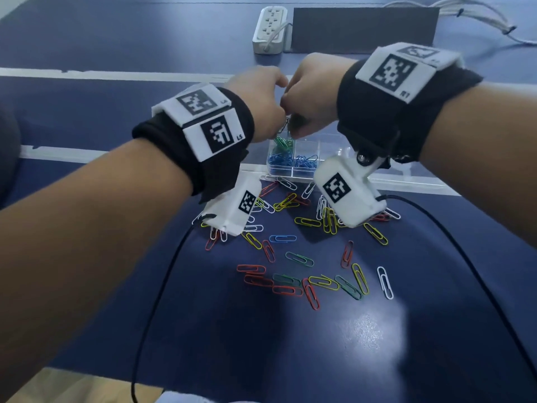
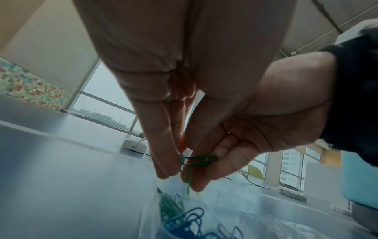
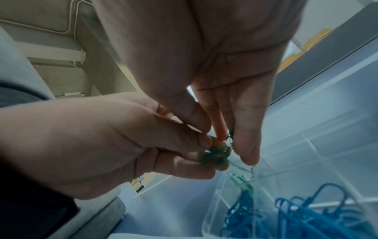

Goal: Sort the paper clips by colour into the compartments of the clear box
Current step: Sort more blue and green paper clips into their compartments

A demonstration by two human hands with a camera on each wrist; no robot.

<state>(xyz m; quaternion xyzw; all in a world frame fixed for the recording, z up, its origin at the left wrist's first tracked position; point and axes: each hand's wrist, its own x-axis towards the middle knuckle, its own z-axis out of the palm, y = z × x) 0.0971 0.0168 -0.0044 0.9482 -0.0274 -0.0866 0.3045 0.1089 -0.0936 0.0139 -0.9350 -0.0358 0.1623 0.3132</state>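
The only readable characters stand on the white square marker tags strapped over the person's black wristbands. On the left wristband, the front tag [image 1: 216, 134] carries "L5" printed small in its lower right corner, beside a black pixel pattern. The tag just above it [image 1: 197, 102] has a small mark at its corner, too blurred to read. On the right wristband, the large tag [image 1: 393, 73] shows "R1" at its lower corner. The white wrist-camera housings bear only pixel patterns, without letters.
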